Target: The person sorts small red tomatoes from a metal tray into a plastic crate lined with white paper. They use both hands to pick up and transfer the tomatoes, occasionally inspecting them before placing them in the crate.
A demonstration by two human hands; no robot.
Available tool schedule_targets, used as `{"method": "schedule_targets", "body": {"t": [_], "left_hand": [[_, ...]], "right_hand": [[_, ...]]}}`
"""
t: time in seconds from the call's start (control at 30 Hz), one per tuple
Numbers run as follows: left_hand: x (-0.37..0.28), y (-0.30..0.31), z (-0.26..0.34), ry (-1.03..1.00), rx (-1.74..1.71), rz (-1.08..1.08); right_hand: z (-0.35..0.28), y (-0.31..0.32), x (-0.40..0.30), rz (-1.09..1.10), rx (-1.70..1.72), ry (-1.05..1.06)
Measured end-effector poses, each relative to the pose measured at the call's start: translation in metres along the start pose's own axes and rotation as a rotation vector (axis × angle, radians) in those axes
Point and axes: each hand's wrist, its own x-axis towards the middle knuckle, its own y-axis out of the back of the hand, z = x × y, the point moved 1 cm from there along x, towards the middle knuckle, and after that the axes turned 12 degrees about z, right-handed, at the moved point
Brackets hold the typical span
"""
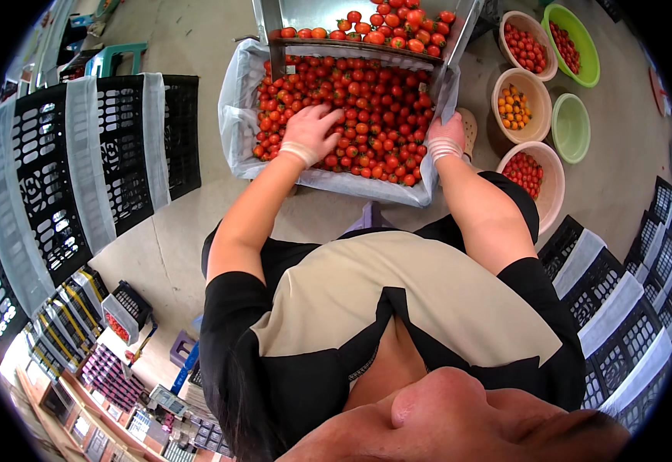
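A lined crate (pixel 235 133) full of red cherry tomatoes (pixel 364 110) stands before me, under the lip of a metal chute (pixel 266 23) that holds more tomatoes. My left hand (pixel 312 133) rests on the tomatoes at the crate's left part, fingers spread; whether a tomato is under the fingers is hidden. My right hand (pixel 447 136) is at the crate's right rim, by the pale liner (pixel 447 92) and the lower end of the chute's side rail. Its fingers are partly hidden, so its hold cannot be made out. Both wrists wear light bands.
To the right stand pink basins (pixel 556 199) of red tomatoes, one with orange tomatoes (pixel 512 110), a bright green basin (pixel 590 58) and a pale green basin (pixel 571 130). Black crates (pixel 122 144) stack at left, others (pixel 619 317) at lower right. A purple stool (pixel 370 216) is below the crate.
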Motion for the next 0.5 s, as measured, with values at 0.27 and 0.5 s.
{"method": "schedule_targets", "body": {"t": [0.27, 0.5], "left_hand": [[0.063, -0.064, 0.021, -0.176, 0.239, -0.28], [0.039, -0.05, -0.084, 0.18, 0.196, 0.175]], "right_hand": [[0.0, 0.006, 0.001, -0.014, -0.02, -0.008], [-0.001, 0.004, -0.001, -0.029, -0.027, -0.02]]}}
